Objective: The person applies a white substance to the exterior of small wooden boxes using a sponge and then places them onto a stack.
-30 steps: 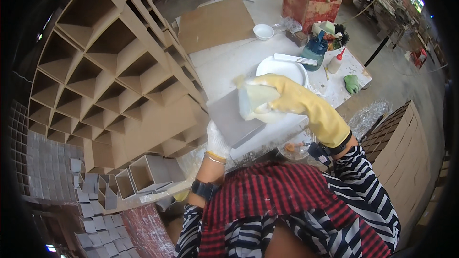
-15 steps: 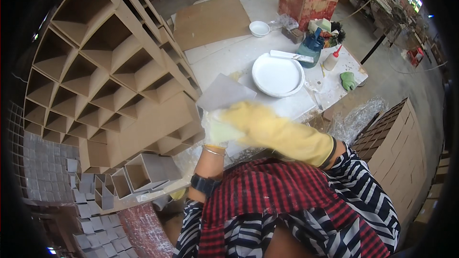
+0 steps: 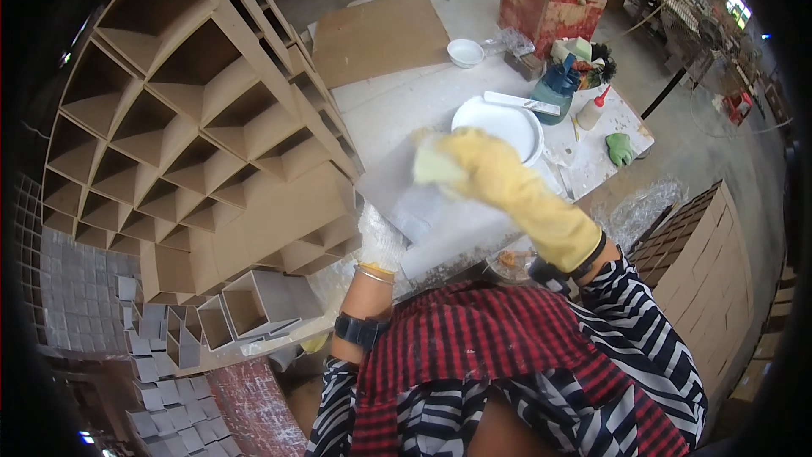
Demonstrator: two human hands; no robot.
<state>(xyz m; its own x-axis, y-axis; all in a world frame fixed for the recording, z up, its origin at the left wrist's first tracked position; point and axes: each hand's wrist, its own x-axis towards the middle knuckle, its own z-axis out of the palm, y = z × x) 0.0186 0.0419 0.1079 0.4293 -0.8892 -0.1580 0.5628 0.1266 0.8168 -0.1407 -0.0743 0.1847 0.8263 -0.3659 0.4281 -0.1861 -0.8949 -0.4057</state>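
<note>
My right hand point(image 3: 486, 161), in a long yellow rubber glove, is closed around a pale green sponge point(image 3: 434, 167); motion blurs both. The sponge is over a thin grey panel point(image 3: 387, 182) at the table's near left; whether it touches the panel I cannot tell. My left hand point(image 3: 378, 239), in a white knit glove, is closed at the panel's near edge, its fingertips partly hidden. Just beyond my right hand is a round white dish point(image 3: 507, 124), its near part covered by the yellow glove. A flat white strip point(image 3: 520, 101) lies across the dish's far rim.
A compartmented brown shelf unit point(image 3: 190, 131) stands close on the left, above grey open boxes point(image 3: 258, 305). The white-topped table also bears a brown board point(image 3: 381, 38), small white bowl point(image 3: 465, 53), red box point(image 3: 550, 8), teal jug point(image 3: 554, 93), red-tipped bottle point(image 3: 590, 112) and green cloth point(image 3: 620, 150).
My right hand with the sponge has moved away from my left hand, rightward and farther out across the panel. My left hand stays almost in place at the panel's near edge.
</note>
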